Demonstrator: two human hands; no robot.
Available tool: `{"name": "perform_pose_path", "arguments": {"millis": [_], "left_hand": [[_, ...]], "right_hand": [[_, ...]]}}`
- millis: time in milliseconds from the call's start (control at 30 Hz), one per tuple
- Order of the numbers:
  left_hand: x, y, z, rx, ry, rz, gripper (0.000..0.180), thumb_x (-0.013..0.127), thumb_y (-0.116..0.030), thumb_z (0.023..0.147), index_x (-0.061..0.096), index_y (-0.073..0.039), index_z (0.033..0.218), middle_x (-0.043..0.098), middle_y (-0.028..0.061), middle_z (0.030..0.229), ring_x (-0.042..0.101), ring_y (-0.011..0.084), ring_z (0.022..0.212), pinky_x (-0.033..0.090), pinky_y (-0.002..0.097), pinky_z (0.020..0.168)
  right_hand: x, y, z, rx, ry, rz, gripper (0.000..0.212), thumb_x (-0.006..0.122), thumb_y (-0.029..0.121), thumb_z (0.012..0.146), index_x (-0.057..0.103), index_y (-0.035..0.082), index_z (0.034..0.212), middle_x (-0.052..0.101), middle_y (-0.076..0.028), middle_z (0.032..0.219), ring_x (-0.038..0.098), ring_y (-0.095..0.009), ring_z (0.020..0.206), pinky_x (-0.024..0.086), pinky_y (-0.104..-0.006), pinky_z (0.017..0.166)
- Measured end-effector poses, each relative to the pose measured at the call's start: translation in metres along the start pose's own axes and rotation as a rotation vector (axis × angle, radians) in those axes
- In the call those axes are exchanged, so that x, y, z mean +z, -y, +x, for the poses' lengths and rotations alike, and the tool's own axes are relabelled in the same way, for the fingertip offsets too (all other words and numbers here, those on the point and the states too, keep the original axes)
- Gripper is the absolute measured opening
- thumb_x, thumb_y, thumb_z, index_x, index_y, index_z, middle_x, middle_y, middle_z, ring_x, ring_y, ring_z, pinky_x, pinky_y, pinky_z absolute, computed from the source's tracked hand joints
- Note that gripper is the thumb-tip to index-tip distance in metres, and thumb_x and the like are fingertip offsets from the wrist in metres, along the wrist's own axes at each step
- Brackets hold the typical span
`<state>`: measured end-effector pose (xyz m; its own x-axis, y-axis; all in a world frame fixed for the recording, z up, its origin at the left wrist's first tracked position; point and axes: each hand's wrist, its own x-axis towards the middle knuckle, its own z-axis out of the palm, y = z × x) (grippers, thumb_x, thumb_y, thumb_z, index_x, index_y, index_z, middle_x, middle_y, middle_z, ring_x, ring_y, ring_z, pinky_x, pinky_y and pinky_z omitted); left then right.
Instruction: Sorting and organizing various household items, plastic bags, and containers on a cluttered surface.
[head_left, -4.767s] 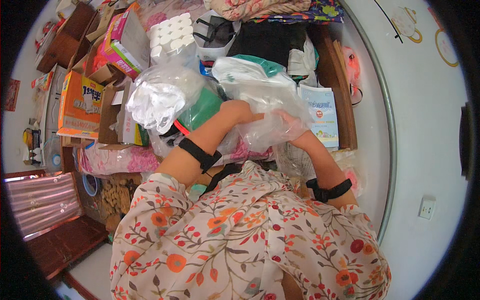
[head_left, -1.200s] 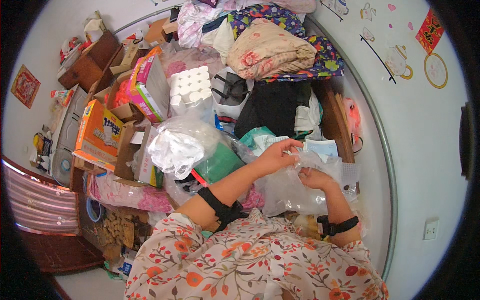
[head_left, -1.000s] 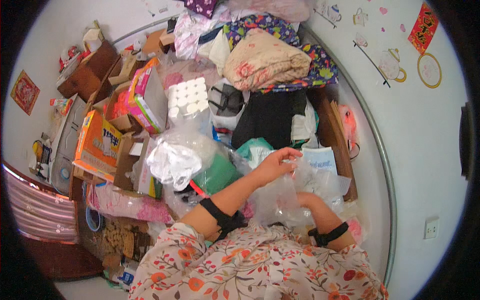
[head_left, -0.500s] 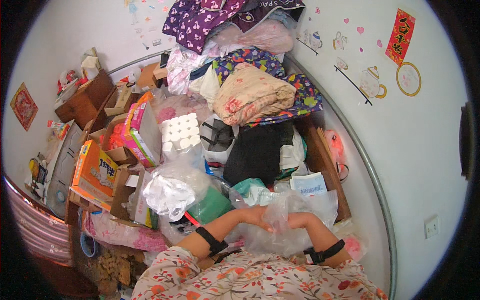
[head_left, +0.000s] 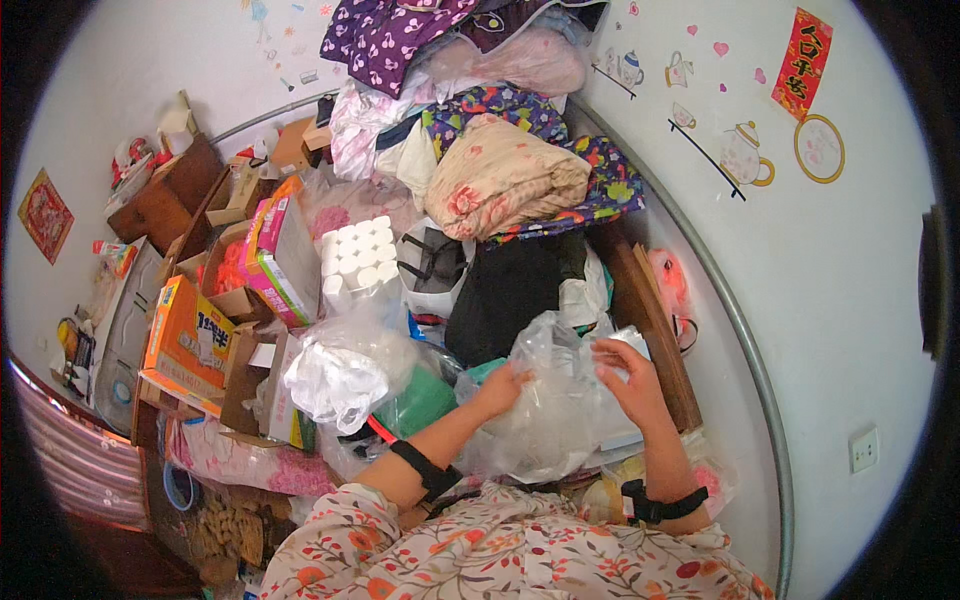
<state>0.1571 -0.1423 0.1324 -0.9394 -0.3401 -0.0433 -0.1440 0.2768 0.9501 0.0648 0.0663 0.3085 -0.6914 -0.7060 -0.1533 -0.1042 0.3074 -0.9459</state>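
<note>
Head view: the clear plastic bag [head_left: 545, 432] is pinched by the left hand [head_left: 496, 391], the right hand [head_left: 637, 388] is held with fingers spread, and handling appears unfinished.

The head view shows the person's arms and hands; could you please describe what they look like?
The left hand and right hand wear no gloves. A black strap circles each forearm, and the pale sleeves carry orange and red flowers.

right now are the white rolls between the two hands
No, the clear plastic bag is between the left hand and the right hand, while the white rolls stand farther off, to the left.
</note>
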Motion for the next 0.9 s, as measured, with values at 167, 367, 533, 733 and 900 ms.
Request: {"name": "perform_pose_path", "arguments": {"millis": [167, 367, 533, 733, 900], "left_hand": [[-0.019, -0.031, -0.002, -0.298, 0.17, -0.55, 0.029, 0.055, -0.023, 0.086, 0.06, 0.002, 0.099, 0.063, 0.013, 0.09, 0.062, 0.0208, 0.079, 0.05, 0.0339, 0.066], [-0.023, -0.054, -0.011, -0.498, 0.44, -0.798, 0.034, 0.057, -0.023, 0.084, 0.057, -0.001, 0.11, 0.062, 0.0109, 0.101, 0.063, 0.0201, 0.082, 0.052, 0.035, 0.071], [-0.043, -0.051, -0.009, -0.6, 0.431, -0.72, 0.052, 0.056, -0.036, 0.085, 0.047, -0.001, 0.123, 0.053, 0.0161, 0.117, 0.054, 0.0259, 0.106, 0.043, 0.0402, 0.089], [-0.06, -0.07, -0.035, 0.066, 0.579, -0.013, 0.104, 0.07, -0.039, 0.073, -0.002, -0.008, 0.142, 0.014, 0.0184, 0.145, 0.02, 0.0286, 0.133, 0.022, 0.034, 0.106], [-0.035, -0.076, -0.061, 0.112, 0.665, 0.057, 0.101, 0.073, -0.038, 0.07, 0.008, -0.008, 0.141, 0.025, 0.0155, 0.141, 0.028, 0.0257, 0.128, 0.025, 0.0335, 0.104]], "right_hand": [[0.027, -0.004, -0.021, -0.469, 0.259, -1.045, 0.101, 0.075, 0.05, 0.057, 0.026, 0.016, 0.139, 0.021, -0.02, 0.143, 0.014, -0.034, 0.134, 0.009, -0.0571, 0.104], [0.066, -0.061, -0.003, -0.304, 0.218, -0.723, 0.112, 0.077, 0.043, 0.057, 0.011, 0.012, 0.142, 0.044, -0.024, 0.126, 0.043, -0.037, 0.117, 0.017, -0.0542, 0.104], [0.055, -0.105, 0.017, 0.092, 0.291, -0.374, 0.059, 0.071, 0.022, 0.071, 0.049, 0.0, 0.121, 0.063, -0.015, 0.098, 0.061, -0.025, 0.09, 0.044, -0.0317, 0.083], [0.033, -0.094, 0.007, 0.402, 0.297, 0.329, 0.04, 0.066, 0.019, 0.076, 0.058, 0.001, 0.11, 0.064, -0.011, 0.099, 0.062, -0.021, 0.089, 0.049, -0.0316, 0.076], [0.044, -0.049, -0.04, 0.632, 0.08, 1.1, 0.028, 0.053, 0.019, 0.086, 0.057, 0.004, 0.11, 0.064, -0.009, 0.097, 0.063, -0.02, 0.082, 0.051, -0.0313, 0.073]]}}
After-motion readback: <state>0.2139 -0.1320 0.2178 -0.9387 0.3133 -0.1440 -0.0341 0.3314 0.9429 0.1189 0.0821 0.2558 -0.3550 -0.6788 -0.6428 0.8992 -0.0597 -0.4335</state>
